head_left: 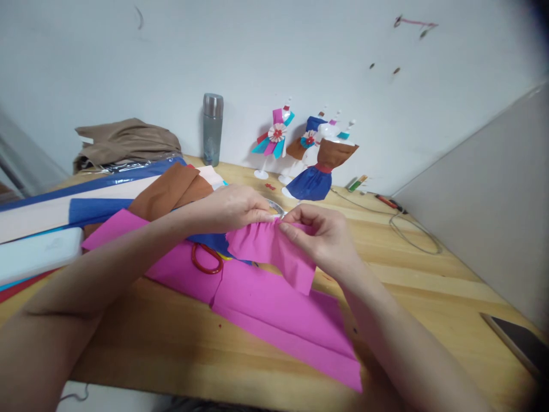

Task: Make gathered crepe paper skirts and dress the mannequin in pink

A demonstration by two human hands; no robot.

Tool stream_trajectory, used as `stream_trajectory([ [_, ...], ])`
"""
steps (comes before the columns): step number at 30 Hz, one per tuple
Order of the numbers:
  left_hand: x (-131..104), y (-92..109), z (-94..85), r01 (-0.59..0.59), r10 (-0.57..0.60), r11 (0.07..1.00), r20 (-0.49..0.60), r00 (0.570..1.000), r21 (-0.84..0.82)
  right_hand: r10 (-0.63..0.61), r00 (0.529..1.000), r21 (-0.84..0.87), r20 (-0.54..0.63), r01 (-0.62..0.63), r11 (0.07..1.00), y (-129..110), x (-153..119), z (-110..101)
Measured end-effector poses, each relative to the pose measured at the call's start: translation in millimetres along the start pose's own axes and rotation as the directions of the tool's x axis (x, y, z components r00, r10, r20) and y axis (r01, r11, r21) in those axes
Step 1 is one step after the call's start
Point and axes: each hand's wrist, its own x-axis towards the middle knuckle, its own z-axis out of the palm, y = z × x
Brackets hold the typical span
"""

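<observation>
A small gathered piece of pink crepe paper (261,243) hangs between both hands, pleated along its top edge. My left hand (238,206) pinches that edge from the left. Close beside it, my right hand (319,232) pinches the same edge between thumb and forefinger. A roll of clear tape (275,207) shows partly behind the fingertips. Under the hands, a larger pink crepe sheet (283,312) lies on the wooden table (163,349). Red-handled scissors (207,269) rest on the pink paper, their blades mostly hidden.
Small dress forms in paper outfits (313,183) stand near the wall, right of a grey-green bottle (213,131). Brown crepe (167,191), blue paper and a white case (40,254) lie at left. A cable (414,240) and phone (514,340) are at right.
</observation>
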Motion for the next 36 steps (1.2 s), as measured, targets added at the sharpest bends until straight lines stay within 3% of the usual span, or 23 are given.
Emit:
stream_trajectory([
  [15,-1.6,4.3,-1.5,-0.040,0.040,0.999,-0.002,0.999,0.020,0.016,0.999,-0.053,-0.041,-0.018,0.998,3.0,3.7,1.1],
  [23,-2.3,7.0,-0.3,-0.059,0.059,0.986,0.003,0.998,0.157,0.268,0.963,0.179,0.037,-0.271,0.946,7.3,8.6,7.1],
  [29,-2.9,0.3,-8.1,-0.093,0.090,0.995,0.059,0.994,0.047,0.198,0.979,0.131,0.056,-0.204,0.970,4.5,8.5,-0.7],
  [36,-4.9,0.0,-14.0,-0.079,0.080,0.996,0.012,0.997,-0.036,0.154,0.987,0.114,0.034,-0.157,0.981,3.3,6.4,-7.4],
])
